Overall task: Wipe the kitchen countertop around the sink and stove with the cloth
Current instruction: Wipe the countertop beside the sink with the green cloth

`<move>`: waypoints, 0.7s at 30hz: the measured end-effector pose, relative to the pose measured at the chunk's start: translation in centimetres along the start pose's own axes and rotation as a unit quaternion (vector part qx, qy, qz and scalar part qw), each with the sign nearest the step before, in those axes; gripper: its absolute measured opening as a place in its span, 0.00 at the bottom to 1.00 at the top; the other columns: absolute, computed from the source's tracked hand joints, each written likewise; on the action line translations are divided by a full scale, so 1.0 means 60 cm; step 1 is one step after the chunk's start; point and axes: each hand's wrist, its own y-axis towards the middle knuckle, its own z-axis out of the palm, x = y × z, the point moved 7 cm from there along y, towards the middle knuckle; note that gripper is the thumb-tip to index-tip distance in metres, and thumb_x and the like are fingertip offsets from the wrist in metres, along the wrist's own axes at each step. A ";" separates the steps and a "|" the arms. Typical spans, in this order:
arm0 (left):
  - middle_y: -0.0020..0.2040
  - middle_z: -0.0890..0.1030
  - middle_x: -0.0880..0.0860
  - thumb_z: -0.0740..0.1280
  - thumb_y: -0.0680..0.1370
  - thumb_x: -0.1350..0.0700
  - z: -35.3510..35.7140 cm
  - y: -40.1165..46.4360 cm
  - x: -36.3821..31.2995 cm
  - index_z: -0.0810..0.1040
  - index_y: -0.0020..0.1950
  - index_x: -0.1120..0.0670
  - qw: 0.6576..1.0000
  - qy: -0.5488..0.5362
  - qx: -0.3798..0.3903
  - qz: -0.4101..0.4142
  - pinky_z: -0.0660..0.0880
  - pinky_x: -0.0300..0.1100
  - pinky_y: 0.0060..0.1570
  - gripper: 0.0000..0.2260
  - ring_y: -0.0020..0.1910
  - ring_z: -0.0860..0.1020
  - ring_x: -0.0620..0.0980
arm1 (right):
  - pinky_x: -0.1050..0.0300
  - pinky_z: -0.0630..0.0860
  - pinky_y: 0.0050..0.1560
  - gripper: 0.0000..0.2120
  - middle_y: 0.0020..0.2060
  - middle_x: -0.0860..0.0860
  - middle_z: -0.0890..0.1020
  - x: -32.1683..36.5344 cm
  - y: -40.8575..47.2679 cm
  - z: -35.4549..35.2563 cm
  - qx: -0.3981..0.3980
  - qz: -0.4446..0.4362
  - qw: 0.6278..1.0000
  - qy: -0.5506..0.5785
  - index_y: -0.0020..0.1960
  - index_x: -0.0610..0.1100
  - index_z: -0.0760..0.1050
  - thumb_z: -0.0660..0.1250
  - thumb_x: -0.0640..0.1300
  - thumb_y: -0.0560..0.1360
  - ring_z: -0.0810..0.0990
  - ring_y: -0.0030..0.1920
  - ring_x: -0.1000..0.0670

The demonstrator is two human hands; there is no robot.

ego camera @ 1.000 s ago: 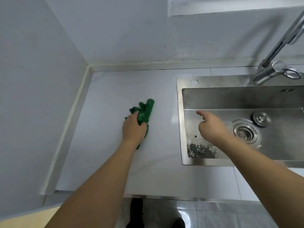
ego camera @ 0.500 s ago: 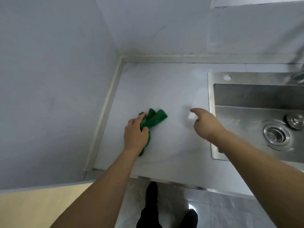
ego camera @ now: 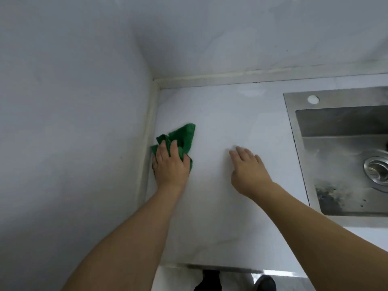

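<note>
Both forearms are bare from the bottom edge of the view up to the wrists; no sleeve, cuff, watch or band shows on either. The left grip [ego camera: 170, 164] and the right grip [ego camera: 247, 171] are ungloved, with no rings to be seen; the right one's fingers are blurred. Below the bench's front edge, dark trouser legs and a dark shoe [ego camera: 265, 283] with a paler toe show against the floor.
</note>
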 end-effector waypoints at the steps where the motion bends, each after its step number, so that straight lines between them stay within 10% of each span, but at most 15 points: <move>1: 0.76 0.63 0.62 0.58 0.79 0.47 -0.004 0.039 -0.002 0.62 0.76 0.51 1.000 0.002 -0.002 0.006 0.61 0.59 0.71 0.26 0.73 0.63 0.62 | 0.46 0.44 0.76 0.33 0.78 0.48 0.45 -0.005 0.004 0.000 0.002 0.018 1.000 -0.015 0.78 0.44 0.44 0.54 0.42 0.77 0.44 0.77 0.45; 10: 0.72 0.69 0.58 0.57 0.77 0.48 0.026 0.286 -0.174 0.72 0.70 0.46 0.990 0.038 0.044 0.131 0.67 0.56 0.66 0.21 0.68 0.68 0.59 | 0.43 0.39 0.76 0.54 0.76 0.47 0.32 -0.135 -0.003 -0.025 0.037 0.127 0.987 -0.092 0.77 0.45 0.32 0.62 0.69 0.70 0.33 0.76 0.45; 21: 0.70 0.74 0.53 0.63 0.71 0.46 0.051 -0.071 -0.231 0.78 0.66 0.47 0.860 -0.025 0.131 0.493 0.67 0.53 0.67 0.23 0.68 0.72 0.57 | 0.42 0.43 0.76 0.63 0.78 0.45 0.41 -0.195 -0.043 -0.017 0.069 0.154 0.980 -0.102 0.78 0.41 0.38 0.67 0.74 0.61 0.42 0.77 0.44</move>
